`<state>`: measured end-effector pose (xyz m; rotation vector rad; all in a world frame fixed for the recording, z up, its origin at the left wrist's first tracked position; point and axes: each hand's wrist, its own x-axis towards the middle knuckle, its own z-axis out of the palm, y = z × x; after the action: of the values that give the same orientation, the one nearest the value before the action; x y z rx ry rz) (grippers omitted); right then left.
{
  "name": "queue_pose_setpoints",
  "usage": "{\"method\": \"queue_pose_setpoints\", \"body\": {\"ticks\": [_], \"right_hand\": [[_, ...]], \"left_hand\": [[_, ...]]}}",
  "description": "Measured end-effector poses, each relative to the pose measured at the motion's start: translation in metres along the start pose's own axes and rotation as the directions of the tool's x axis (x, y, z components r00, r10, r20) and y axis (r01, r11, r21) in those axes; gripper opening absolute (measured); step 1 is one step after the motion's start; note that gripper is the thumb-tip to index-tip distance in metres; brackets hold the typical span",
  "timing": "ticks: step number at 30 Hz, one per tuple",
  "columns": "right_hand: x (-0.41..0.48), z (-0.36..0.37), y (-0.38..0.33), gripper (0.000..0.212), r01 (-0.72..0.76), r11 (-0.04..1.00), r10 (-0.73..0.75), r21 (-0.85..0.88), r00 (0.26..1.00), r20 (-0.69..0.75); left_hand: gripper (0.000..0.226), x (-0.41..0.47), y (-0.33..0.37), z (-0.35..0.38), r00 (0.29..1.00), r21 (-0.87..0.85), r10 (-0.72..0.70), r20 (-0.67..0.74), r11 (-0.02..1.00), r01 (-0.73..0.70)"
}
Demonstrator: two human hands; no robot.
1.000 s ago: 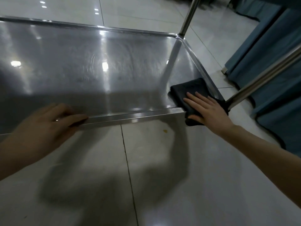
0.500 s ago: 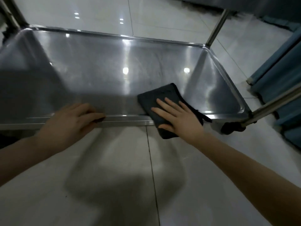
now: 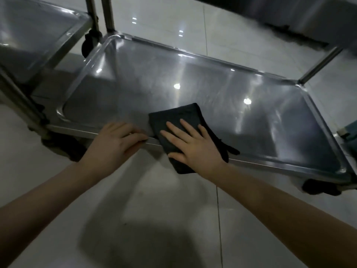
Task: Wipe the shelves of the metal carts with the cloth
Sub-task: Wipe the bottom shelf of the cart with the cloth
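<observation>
The low steel shelf (image 3: 222, 89) of a metal cart fills the middle of the head view, shiny and rimmed. A dark folded cloth (image 3: 173, 118) lies over its near rim, half on the shelf and half hanging off. My right hand (image 3: 193, 144) presses flat on the cloth with fingers spread. My left hand (image 3: 116, 142) grips the near rim just left of the cloth, fingers curled over the edge.
A second cart's shelf (image 3: 34, 35) stands at the upper left, close to the first. Upright steel posts (image 3: 107, 14) rise at the shelf corners, and black casters (image 3: 320, 187) sit under them. Pale glossy floor tiles (image 3: 154, 219) lie all around.
My right hand has slid the cloth leftwards along the near rim, from the right corner to beside my left hand. The view has swung left, and the second cart has come into sight.
</observation>
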<state>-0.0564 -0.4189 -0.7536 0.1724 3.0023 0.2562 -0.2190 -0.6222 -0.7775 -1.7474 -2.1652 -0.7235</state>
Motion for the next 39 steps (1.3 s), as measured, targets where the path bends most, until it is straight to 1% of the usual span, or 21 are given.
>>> {"method": "queue_pose_setpoints", "body": {"ticks": [2, 4, 6, 8, 9, 11, 13, 16, 18, 20, 22, 24, 27, 30, 33, 36, 39], "right_hand": [[0.001, 0.0, 0.002, 0.065, 0.021, 1.0, -0.021, -0.005, 1.0, -0.006], [-0.018, 0.002, 0.018, 0.063, 0.03, 0.999, -0.03, 0.016, 1.0, -0.006], [-0.045, 0.005, 0.037, 0.061, -0.009, 0.998, 0.011, 0.062, 0.999, -0.03], [-0.067, 0.006, 0.05, 0.061, -0.084, 0.994, 0.086, 0.067, 0.996, -0.024], [-0.073, 0.005, 0.052, 0.062, -0.12, 0.991, 0.121, 0.054, 0.993, -0.012], [-0.065, 0.001, 0.042, 0.062, -0.142, 0.989, 0.142, 0.05, 0.99, -0.009], [-0.038, -0.005, 0.016, 0.061, -0.099, 0.993, 0.102, 0.068, 0.994, -0.038], [0.027, -0.013, -0.043, 0.062, -0.003, 0.997, 0.009, 0.076, 0.997, -0.079], [0.073, -0.016, -0.083, 0.063, 0.065, 0.996, -0.06, 0.056, 0.995, -0.084], [0.103, -0.02, -0.108, 0.064, 0.116, 0.992, -0.111, 0.055, 0.99, -0.093], [0.106, -0.021, -0.107, 0.065, 0.148, 0.988, -0.143, 0.053, 0.986, -0.089], [0.087, -0.018, -0.086, 0.065, 0.163, 0.985, -0.157, 0.057, 0.984, -0.089], [0.045, -0.011, -0.049, 0.063, 0.094, 0.993, -0.085, 0.074, 0.989, -0.12], [0.027, -0.01, -0.038, 0.063, 0.064, 0.996, -0.057, 0.055, 0.992, -0.108], [0.053, -0.016, -0.062, 0.062, 0.089, 0.994, -0.08, 0.06, 0.989, -0.127], [0.106, -0.023, -0.113, 0.065, 0.149, 0.986, -0.138, 0.077, 0.981, -0.14], [0.155, -0.029, -0.16, 0.065, 0.181, 0.979, -0.168, 0.096, 0.977, -0.129]], "left_hand": [[0.023, -0.007, -0.011, -0.009, 0.999, 0.026, -0.029, -0.017, 0.999, 0.03], [0.025, -0.02, -0.026, -0.02, 0.995, 0.039, -0.084, -0.055, 0.996, 0.086], [0.025, -0.035, -0.044, -0.03, 0.99, 0.05, -0.113, -0.079, 0.992, 0.117], [0.025, -0.048, -0.061, -0.038, 0.984, 0.073, -0.148, -0.103, 0.985, 0.156], [0.025, -0.053, -0.067, -0.04, 0.979, 0.078, -0.166, -0.119, 0.981, 0.176], [0.025, -0.06, -0.075, -0.045, 0.971, 0.082, -0.19, -0.144, 0.976, 0.203], [0.024, -0.064, -0.078, -0.046, 0.966, 0.072, -0.207, -0.154, 0.973, 0.22], [0.018, -0.066, -0.079, -0.046, 0.955, 0.03, -0.24, -0.177, 0.968, 0.249], [0.019, -0.068, -0.077, -0.045, 0.954, 0.022, -0.244, -0.173, 0.968, 0.251], [0.02, -0.07, -0.076, -0.047, 0.959, 0.037, -0.231, -0.163, 0.97, 0.24], [0.021, -0.072, -0.076, -0.051, 0.961, 0.054, -0.224, -0.16, 0.97, 0.236], [0.022, -0.078, -0.077, -0.056, 0.958, 0.062, -0.236, -0.163, 0.967, 0.249], [0.029, -0.09, -0.08, -0.062, 0.956, 0.078, -0.253, -0.15, 0.961, 0.267], [0.031, -0.1, -0.082, -0.062, 0.956, 0.059, -0.26, -0.138, 0.961, 0.27], [0.032, -0.103, -0.08, -0.061, 0.931, -0.021, -0.329, -0.157, 0.944, 0.33], [0.035, -0.101, -0.073, -0.06, 0.863, -0.13, -0.464, -0.199, 0.886, 0.446], [0.036, -0.103, -0.067, -0.059, 0.826, -0.186, -0.523, -0.209, 0.851, 0.491]]}}
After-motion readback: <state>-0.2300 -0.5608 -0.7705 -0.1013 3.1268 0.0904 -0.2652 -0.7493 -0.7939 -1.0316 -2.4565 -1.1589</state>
